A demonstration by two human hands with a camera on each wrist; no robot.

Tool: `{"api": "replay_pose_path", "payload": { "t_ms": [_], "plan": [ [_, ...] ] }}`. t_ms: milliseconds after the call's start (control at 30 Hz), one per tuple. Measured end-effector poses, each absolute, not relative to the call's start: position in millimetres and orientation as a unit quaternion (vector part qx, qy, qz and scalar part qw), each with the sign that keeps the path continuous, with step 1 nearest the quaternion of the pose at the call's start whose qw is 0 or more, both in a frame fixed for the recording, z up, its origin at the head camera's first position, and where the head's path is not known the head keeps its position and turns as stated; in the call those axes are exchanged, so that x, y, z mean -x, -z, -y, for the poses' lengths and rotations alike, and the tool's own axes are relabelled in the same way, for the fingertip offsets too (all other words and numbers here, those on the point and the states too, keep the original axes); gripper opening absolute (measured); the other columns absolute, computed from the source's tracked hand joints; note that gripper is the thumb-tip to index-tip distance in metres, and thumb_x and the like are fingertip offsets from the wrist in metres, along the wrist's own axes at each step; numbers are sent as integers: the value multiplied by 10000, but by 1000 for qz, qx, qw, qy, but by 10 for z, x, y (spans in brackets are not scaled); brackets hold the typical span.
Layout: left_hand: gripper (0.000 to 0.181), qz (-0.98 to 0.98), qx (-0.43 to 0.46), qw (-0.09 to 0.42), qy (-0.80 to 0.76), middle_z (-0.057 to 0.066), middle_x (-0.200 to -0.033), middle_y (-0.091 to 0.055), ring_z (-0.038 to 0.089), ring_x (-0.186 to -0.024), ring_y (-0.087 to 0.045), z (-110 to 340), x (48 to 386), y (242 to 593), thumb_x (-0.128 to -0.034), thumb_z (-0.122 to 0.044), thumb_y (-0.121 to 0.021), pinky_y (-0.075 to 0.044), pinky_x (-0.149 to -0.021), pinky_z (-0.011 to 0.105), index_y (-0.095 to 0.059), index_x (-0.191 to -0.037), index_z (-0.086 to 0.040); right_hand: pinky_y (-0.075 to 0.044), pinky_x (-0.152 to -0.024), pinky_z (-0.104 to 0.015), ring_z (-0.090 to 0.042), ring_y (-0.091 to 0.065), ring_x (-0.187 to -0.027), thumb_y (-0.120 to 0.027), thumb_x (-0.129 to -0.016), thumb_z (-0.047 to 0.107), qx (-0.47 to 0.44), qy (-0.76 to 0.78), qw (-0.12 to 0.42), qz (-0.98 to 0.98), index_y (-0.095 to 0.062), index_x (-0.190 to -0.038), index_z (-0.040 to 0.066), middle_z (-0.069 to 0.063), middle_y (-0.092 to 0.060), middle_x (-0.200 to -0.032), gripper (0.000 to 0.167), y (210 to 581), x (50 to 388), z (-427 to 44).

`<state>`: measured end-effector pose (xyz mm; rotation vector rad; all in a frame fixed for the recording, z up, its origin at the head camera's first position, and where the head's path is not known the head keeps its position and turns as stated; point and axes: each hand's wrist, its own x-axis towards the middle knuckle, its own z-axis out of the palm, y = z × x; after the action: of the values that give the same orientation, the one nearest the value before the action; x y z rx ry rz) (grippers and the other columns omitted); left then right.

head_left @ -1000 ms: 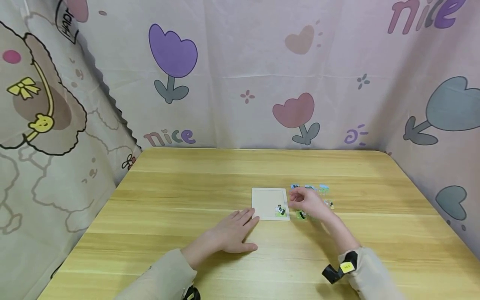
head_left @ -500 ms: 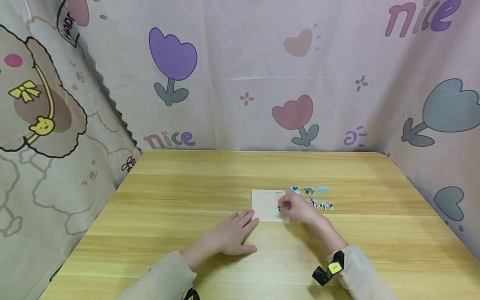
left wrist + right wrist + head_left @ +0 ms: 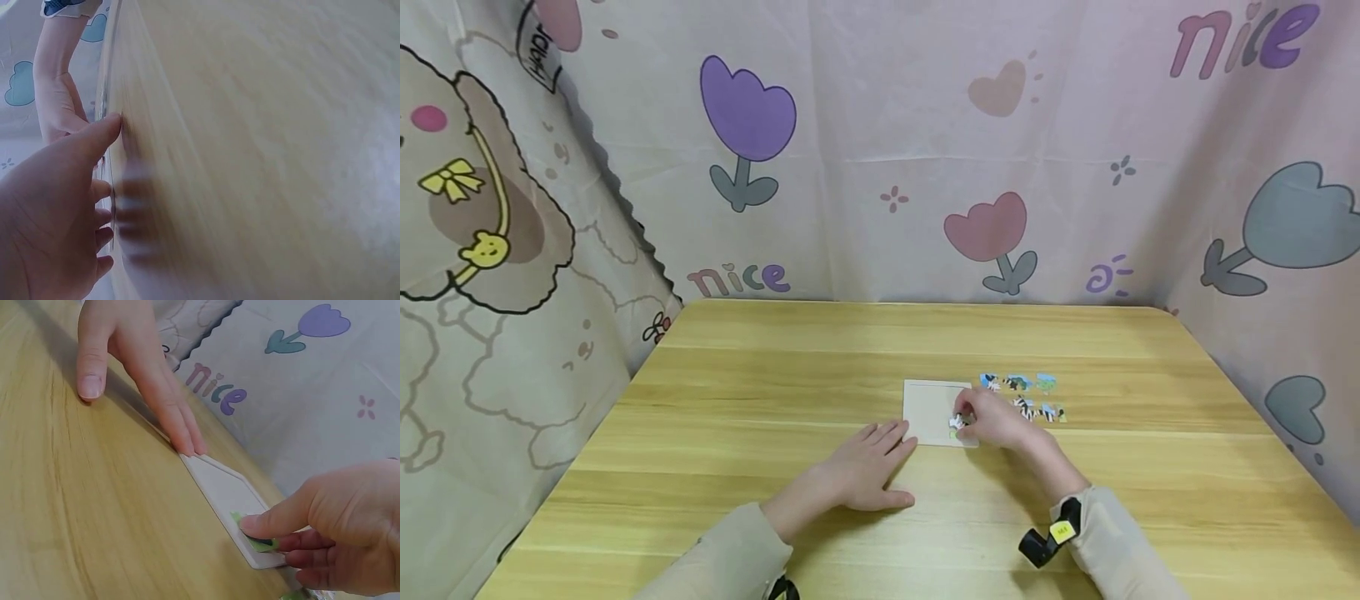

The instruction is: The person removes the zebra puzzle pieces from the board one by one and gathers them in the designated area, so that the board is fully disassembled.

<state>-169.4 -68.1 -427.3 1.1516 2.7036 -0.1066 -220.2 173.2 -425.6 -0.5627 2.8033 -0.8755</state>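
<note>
A square white puzzle tray (image 3: 927,408) lies on the table. My left hand (image 3: 867,468) is spread palm down at its lower left, straight fingertips resting on the tray's edge. At the tray's lower right corner, my right hand (image 3: 1000,419) pinches a small puzzle piece (image 3: 259,545) with green and black print. The thumb (image 3: 275,519) lies over that piece, and the other fingers curl beside it, partly hiding it. In the left wrist view, the left hand (image 3: 50,212) appears side-on against the tabletop.
Several loose puzzle pieces (image 3: 1017,382) with blue, green and black-and-white print lie right of the tray, beyond the right hand. Another green piece (image 3: 306,594) shows below the right fingers. A patterned cloth (image 3: 865,150) hangs behind the wooden table (image 3: 790,358).
My right hand has moved left from beside the loose pieces onto the tray's corner piece, which sits slightly further left. The left hand stays in place.
</note>
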Motion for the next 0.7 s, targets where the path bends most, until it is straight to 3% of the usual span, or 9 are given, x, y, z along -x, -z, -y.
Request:
{"api": "replay_pose_path", "payload": {
  "t_ms": [233,433,700],
  "plan": [
    [850,-910,-402,98,39,99,-1536,-147,225,-1403,-119,658,1690,4250,-866,-666,-386,-156,-1127,376,-246,-1473,-87,-431,-623,-286,-144,-477,-715,-699,-777,-9,207,346,66,-913,-562,-878,73,3,-528,-769,190,4301,2194,-1736],
    [845,-909,-404,101,30,102,-1536,-145,224,-1402,-127,659,1685,4251,-871,-656,-390,-157,-1127,381,-239,-1474,-84,-459,-583,-253,-122,-522,-680,-665,-825,26,204,395,39,-895,-600,-877,74,17,-570,-747,96,4304,2174,-1852],
    [841,-909,-402,106,29,98,-1539,-127,225,-1403,-121,680,1675,4236,-878,-654,-381,-160,-1126,385,-217,-1481,-91,-506,-543,-279,-202,-595,-649,-679,-824,68,140,458,48,-877,-587,-1022,-23,-35,-616,-758,237,4228,2099,-2159]
  ]
}}
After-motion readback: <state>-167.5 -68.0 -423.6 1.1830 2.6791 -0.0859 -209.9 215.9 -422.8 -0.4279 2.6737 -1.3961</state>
